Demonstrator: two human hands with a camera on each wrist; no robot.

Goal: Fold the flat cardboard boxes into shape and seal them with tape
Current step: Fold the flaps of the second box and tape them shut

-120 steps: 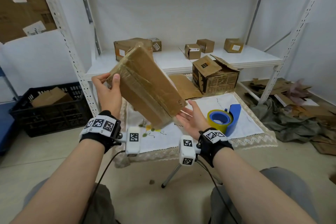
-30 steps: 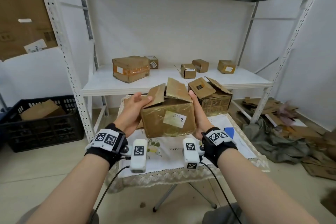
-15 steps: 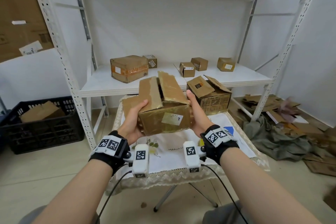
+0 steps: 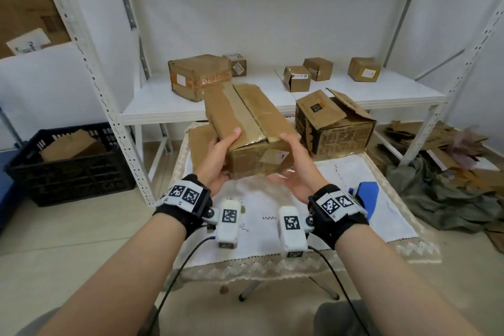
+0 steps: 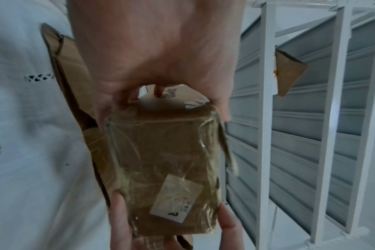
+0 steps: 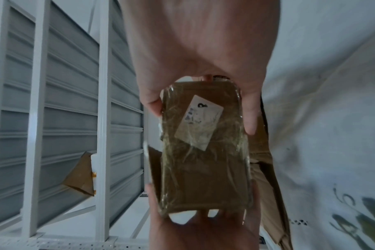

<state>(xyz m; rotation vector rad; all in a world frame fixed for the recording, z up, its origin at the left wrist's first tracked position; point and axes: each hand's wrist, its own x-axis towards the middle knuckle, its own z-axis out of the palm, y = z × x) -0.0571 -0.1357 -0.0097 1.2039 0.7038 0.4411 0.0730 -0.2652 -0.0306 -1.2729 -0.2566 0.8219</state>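
Note:
I hold a brown cardboard box (image 4: 245, 114) in the air above the table, one hand at each side of its near end. My left hand (image 4: 218, 155) grips the left side with the thumb on top. At the right corner my right hand (image 4: 296, 166) grips it the same way. The top flaps lie flat and meet in a seam down the middle. The near end is covered in glossy tape and bears a white label (image 5: 176, 197). Both wrist views show this taped end (image 6: 203, 160). A blue tape dispenser (image 4: 368, 196) lies on the table, partly hidden behind my right wrist.
An open printed box (image 4: 335, 128) stands on the cloth-covered table (image 4: 381, 226) at the right. Flat cardboard (image 4: 199, 144) lies under my left hand. The white shelf (image 4: 152, 106) behind carries several boxes. A black crate (image 4: 68, 169) sits left, scrap cardboard and cloth (image 4: 450, 183) right.
The two top flaps that stood up half a second ago now lie flat and closed. The box has tipped so its top faces me. My thumbs now rest on top.

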